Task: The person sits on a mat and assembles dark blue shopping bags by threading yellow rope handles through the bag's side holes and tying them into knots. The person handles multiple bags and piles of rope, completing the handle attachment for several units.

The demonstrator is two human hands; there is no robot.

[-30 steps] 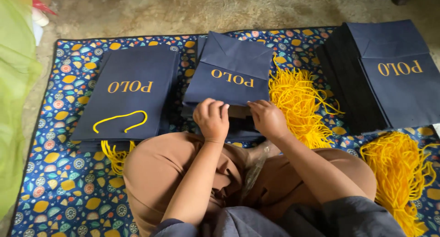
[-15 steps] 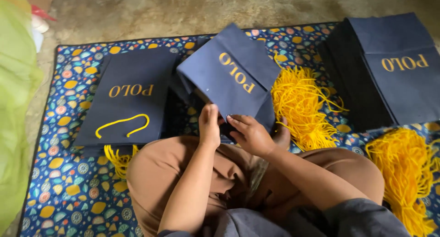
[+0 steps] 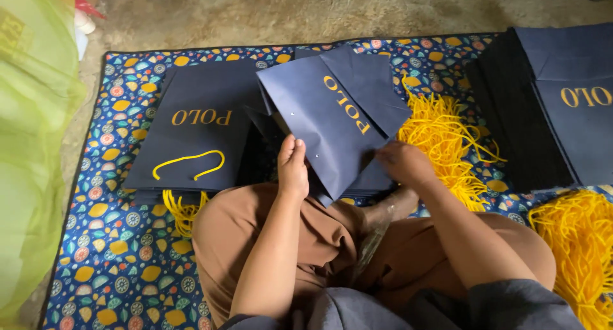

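Navy paper bag [image 3: 332, 122], tilted above the patterned mat [image 3: 96, 240], gripped at its lower edge by left hand [image 3: 292, 170] and right hand [image 3: 402, 164], finished bags [image 3: 198, 129] left, yellow cords [image 3: 447, 138] right.

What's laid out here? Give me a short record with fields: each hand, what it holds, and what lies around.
left hand: left hand grips the near edge of a navy paper bag, fingers closed on it
right hand: right hand holds the same bag's lower right edge
bag in hand: flat, tilted, gold lettering facing up
left pile: finished bags, top one with a yellow cord handle
right pile: stack of flat navy bags
cords: yellow cord bundle beside the right hand; another bundle at far right
surface: patterned mat
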